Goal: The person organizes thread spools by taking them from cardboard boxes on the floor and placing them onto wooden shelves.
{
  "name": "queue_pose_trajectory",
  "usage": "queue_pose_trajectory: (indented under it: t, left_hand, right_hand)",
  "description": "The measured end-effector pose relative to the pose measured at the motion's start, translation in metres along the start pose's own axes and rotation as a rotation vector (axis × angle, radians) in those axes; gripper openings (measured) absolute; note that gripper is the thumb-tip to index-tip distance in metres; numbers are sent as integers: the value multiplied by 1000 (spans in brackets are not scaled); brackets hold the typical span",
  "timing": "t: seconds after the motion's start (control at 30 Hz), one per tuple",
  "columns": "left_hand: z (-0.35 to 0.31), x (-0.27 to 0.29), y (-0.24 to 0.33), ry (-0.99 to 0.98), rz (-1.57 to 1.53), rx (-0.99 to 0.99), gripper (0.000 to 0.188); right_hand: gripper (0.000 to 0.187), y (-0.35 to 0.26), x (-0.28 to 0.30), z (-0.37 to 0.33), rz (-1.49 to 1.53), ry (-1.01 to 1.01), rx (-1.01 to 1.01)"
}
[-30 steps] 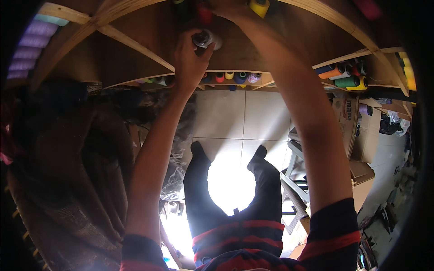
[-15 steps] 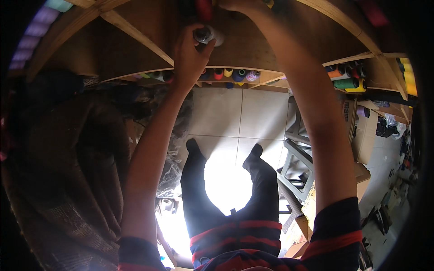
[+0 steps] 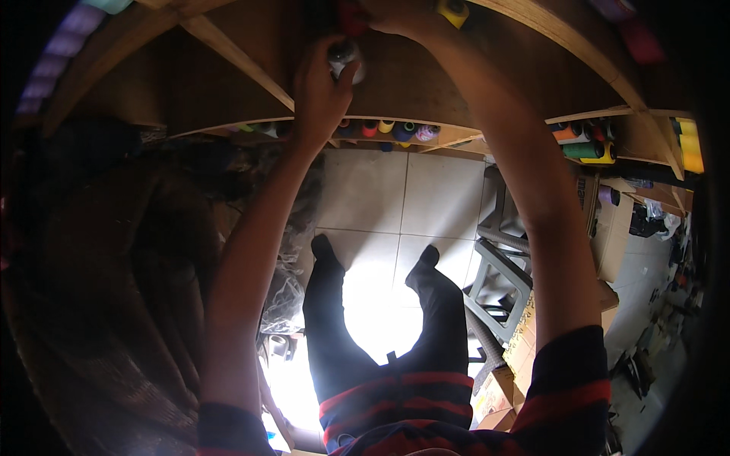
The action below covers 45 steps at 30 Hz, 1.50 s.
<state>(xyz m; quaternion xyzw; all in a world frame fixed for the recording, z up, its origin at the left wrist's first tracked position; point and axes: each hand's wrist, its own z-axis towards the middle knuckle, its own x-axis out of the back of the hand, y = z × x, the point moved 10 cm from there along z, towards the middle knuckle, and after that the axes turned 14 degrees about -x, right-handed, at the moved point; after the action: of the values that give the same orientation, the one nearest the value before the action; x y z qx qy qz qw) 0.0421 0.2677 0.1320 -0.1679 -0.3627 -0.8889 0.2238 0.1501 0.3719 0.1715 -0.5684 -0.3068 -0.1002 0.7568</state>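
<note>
Whitish spool (image 3: 346, 58) sits gripped in left hand (image 3: 322, 95); right hand (image 3: 397, 17), beside red spool (image 3: 352, 18), grip unclear.

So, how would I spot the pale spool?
Find the wooden shelving across the top of the picture, then the left hand raised there. That hand holds the pale spool, whose whitish side sets it apart from the red spool and yellow spool higher up.

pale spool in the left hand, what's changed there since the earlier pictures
The pale spool has turned slightly: its body, which pointed toward the right of the picture, now angles more downward. Nothing was visibly taken hold of or let go. The left hand still grips it, and the right hand remains up by the red spool.
</note>
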Motion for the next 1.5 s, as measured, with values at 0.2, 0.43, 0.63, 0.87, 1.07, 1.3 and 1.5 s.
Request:
queue_pose_trajectory:
  t: [0.2,0.43,0.63,0.87,1.07,1.3,1.5]
  left_hand:
    - [29,-24,-8,-31,93,-107,39]
    - [54,-48,-8,-216,168,-112,43]
    - [88,-64,-30,-550,302,54,40]
    - [122,-79,-49,-692,488,-139,40]
    - [138,-100,-50,-721,577,-233,41]
    - [139,-65,-51,-483,231,-298,30]
    - [118,-105,-32,-727,208,-73,37]
  right_hand:
    - [8,-9,19,-40,-381,-5,-24]
    - [37,24,38,-89,-269,141,-92]
    - [46,16,46,-117,-513,293,24]
    - [41,25,77,-128,-444,686,37]
    - [50,88,111,-94,-444,543,-313]
    - [54,26,103,-94,-360,764,62]
    - [45,32,130,-86,-325,872,233]
